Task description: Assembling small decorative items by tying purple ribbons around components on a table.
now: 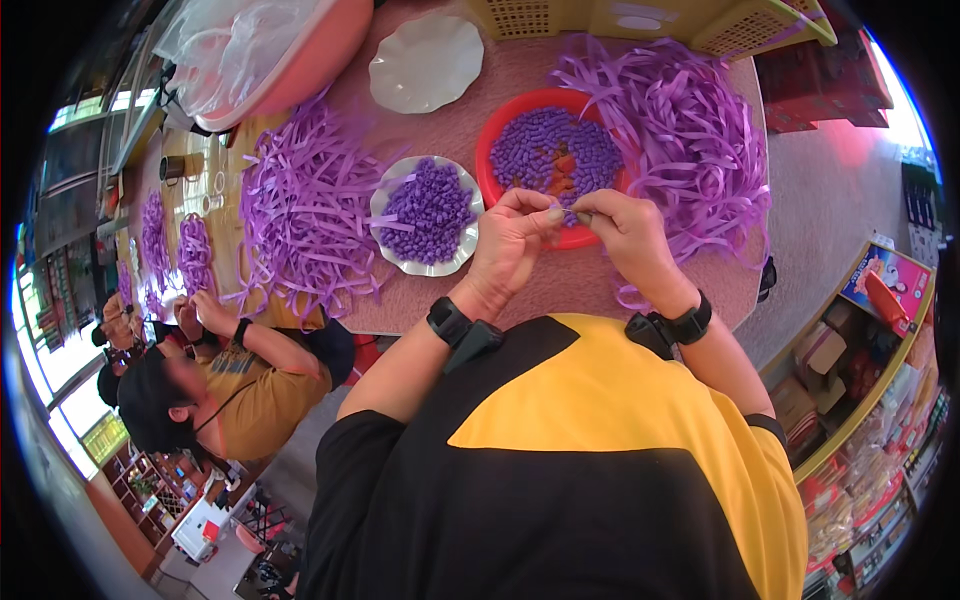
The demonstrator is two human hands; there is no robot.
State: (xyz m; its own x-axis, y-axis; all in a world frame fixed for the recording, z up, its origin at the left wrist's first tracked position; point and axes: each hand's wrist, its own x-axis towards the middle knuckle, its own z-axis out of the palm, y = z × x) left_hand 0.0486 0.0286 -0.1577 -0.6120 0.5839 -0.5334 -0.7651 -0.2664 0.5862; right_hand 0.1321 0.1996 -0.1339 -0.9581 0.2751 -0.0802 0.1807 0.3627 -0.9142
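My left hand (508,245) and my right hand (635,235) come close together over the near rim of a red basin (484,160). Thumb and fingers are pinched on both; a thin pale strand seems to run between the fingertips, too small to name. Small purple bead-like pieces (545,135) fill much of the basin, with a few orange-red patches among them. Left of my left hand, a white scalloped plate (384,203) bears a heap of purple knobbly pieces (430,215). Loose purple ribbons (690,140) are piled beside the basin on the right.
Another ribbon pile (305,210) spreads across the table's left part. Farther off are an empty white scalloped dish (425,65), a pink tub (300,75) with clear plastic, and a yellow crate (640,22). A co-worker (250,390) sits at the left; shelves (850,400) stand right.
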